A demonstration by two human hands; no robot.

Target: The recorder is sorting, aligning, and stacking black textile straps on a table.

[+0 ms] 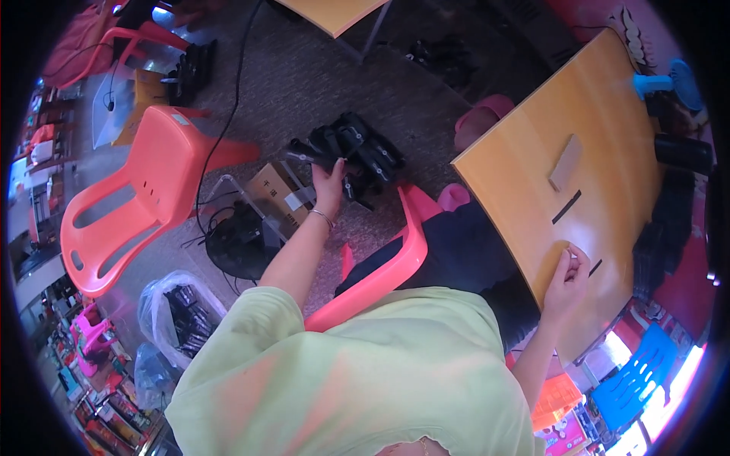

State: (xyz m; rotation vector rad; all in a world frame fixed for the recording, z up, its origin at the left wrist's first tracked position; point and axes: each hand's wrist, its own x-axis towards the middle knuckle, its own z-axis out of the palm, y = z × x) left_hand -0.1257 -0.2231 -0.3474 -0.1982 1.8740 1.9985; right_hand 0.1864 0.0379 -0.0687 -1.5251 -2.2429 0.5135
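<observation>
My left hand [328, 182] reaches down and away to a heap of black tube-like pieces [369, 148] beside the cardboard box. Its fingers close around one black tube-shaped piece [306, 153] at the heap's near left; part of the fingers is hidden. On the wooden table to my right rests my right hand [567, 278], fingers bent together near the table's near side. Whatever it may hold is too small to tell. Close to it lie a thin black strip [595, 267] and a longer black strip [567, 207]. Farther up the table is a grey-brown flat block [565, 163].
The wooden table [525, 144] slants along my right, with a blue fan [684, 83] at its far end. A red plastic chair [152, 175] stands at the left. Between them are a cardboard box [275, 196], a black bag [237, 245] and a plastic-lined bin [163, 304] of black pieces.
</observation>
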